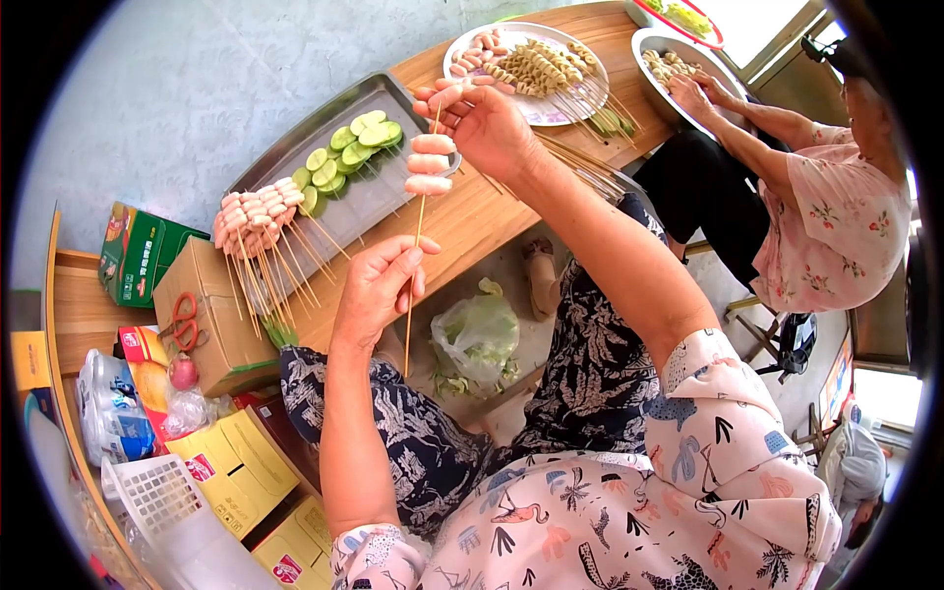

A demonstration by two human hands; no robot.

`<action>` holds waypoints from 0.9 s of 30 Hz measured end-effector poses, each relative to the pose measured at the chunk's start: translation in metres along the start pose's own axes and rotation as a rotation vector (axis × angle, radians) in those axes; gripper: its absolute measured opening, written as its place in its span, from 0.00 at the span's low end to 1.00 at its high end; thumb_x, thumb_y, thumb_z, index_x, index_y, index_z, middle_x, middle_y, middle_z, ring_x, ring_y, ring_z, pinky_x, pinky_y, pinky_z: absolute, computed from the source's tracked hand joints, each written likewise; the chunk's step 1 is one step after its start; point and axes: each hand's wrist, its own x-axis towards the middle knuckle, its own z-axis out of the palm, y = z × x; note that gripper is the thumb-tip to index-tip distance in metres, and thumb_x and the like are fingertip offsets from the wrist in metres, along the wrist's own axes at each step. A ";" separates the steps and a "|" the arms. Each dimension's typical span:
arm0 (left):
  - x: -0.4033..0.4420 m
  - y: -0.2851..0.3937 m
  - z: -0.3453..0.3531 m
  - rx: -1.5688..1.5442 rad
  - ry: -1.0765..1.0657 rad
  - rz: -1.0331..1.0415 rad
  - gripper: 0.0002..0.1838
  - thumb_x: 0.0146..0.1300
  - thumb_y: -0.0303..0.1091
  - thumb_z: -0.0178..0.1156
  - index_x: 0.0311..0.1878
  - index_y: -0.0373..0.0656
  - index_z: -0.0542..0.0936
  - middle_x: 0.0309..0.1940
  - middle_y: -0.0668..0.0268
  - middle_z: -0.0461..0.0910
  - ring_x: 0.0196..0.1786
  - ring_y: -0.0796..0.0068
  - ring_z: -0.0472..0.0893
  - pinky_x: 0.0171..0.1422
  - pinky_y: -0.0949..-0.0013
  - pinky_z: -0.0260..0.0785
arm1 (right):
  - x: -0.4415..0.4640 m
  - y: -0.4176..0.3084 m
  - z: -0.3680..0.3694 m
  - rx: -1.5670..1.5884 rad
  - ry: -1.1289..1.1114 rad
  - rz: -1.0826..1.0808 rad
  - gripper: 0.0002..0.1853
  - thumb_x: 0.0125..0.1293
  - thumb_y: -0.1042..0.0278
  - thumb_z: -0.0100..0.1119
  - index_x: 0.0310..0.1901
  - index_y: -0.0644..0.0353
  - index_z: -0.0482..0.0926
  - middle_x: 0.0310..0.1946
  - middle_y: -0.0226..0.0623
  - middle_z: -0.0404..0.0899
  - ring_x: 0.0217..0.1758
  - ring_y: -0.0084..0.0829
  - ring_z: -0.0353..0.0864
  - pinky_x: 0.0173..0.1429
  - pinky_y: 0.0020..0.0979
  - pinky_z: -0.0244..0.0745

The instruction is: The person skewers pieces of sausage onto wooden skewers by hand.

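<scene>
My left hand (379,285) is closed around the lower part of a bamboo skewer (420,221), which stands nearly upright. Several small pink sausages (430,164) are threaded crosswise on its upper half. At the skewer's top, my right hand (492,123) pinches another small sausage (450,95) against the tip; whether it is pierced I cannot tell. Behind my hands, a metal tray (280,162) bears a pile of sausage skewers (258,216) and skewered cucumber slices (344,152). A white plate (551,116) beyond my right hand carries loose sausages (477,49) and skewers of rolled food (541,67).
Loose skewers (585,162) lie on the wooden table (492,221). At right, a co-worker (826,206) reaches into a metal basin (644,44). Scissors (184,320) rest by a cardboard box (202,295) at left. Below stands a plastic bag of greens (477,329).
</scene>
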 end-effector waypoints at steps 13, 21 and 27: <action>0.000 -0.002 0.000 -0.005 -0.001 -0.003 0.14 0.71 0.39 0.53 0.48 0.36 0.79 0.20 0.75 0.72 0.21 0.92 0.67 0.23 0.87 0.56 | -0.002 0.000 0.004 -0.023 -0.004 -0.037 0.17 0.68 0.67 0.40 0.52 0.67 0.71 0.46 0.47 0.78 0.52 0.41 0.77 0.56 0.37 0.73; 0.001 -0.003 0.001 -0.013 0.024 0.008 0.13 0.71 0.38 0.53 0.45 0.39 0.81 0.19 0.74 0.74 0.17 0.91 0.65 0.22 0.85 0.55 | -0.001 0.000 0.006 -0.019 -0.005 -0.052 0.17 0.68 0.67 0.41 0.52 0.68 0.71 0.47 0.49 0.78 0.52 0.42 0.78 0.59 0.38 0.72; 0.001 -0.004 0.000 -0.021 0.018 0.013 0.13 0.71 0.38 0.54 0.45 0.38 0.81 0.19 0.74 0.74 0.17 0.90 0.66 0.21 0.85 0.56 | -0.001 0.000 0.008 -0.007 -0.020 -0.048 0.16 0.68 0.66 0.42 0.51 0.67 0.72 0.46 0.47 0.79 0.53 0.41 0.77 0.60 0.38 0.72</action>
